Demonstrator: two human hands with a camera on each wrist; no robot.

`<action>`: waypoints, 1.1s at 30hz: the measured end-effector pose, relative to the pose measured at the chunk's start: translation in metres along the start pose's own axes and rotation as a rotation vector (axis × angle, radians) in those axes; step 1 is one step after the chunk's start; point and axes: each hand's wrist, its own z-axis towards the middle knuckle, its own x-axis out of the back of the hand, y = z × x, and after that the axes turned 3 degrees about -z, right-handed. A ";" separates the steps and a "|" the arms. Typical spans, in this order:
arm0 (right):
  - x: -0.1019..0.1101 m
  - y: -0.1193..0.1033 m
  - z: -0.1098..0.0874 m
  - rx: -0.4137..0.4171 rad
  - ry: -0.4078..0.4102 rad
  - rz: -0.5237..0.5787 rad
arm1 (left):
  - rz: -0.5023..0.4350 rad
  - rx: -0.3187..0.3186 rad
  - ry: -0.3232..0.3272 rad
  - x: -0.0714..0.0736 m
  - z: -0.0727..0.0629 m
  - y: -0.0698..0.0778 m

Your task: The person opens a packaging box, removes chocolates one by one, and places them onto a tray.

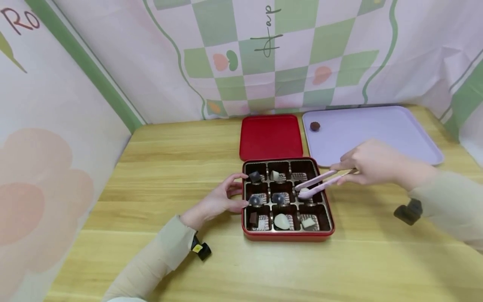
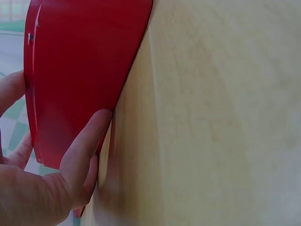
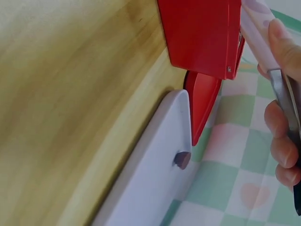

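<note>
A red box [image 1: 288, 237] holds a dark insert of three rows of three compartments, most with a chocolate inside. My left hand [image 1: 224, 197] steadies the box's left side, fingers and thumb fairly straight against it. In my right hand [image 1: 373, 163] I grip pink-tipped tongs [image 1: 320, 186], whose metal part [image 3: 282, 96] shows in the right wrist view. The tong tips reach into the middle-row right compartment, around a whitish chocolate [image 1: 304, 191]. Dark domed chocolates [image 1: 278, 198] sit left of it; a white rounded chocolate [image 1: 281, 221] and a white square chocolate [image 1: 308, 222] lie in the front row.
Behind the box lies a red lid [image 1: 271, 137]. A lilac tray [image 1: 362, 126] stands at the back right, with one round brown chocolate [image 1: 315, 126] near its left corner. Everything rests on a wooden table [image 1: 170, 167], with a patterned cloth [image 1: 294, 50] hanging behind it.
</note>
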 end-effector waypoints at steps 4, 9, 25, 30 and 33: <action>-0.003 -0.003 -0.008 -0.068 0.003 0.034 | -0.014 0.004 -0.001 -0.001 -0.001 0.000; -0.012 -0.006 -0.017 -0.114 0.070 0.107 | -0.030 0.016 -0.005 -0.001 -0.003 0.000; -0.015 0.009 -0.033 -0.352 0.255 0.123 | -0.018 0.012 -0.012 -0.001 -0.003 0.002; -0.014 0.014 -0.035 -0.445 0.241 0.100 | -0.013 0.011 -0.014 -0.001 -0.002 0.002; -0.013 0.017 -0.037 -0.532 0.209 0.088 | -0.016 0.009 -0.018 0.000 -0.002 0.002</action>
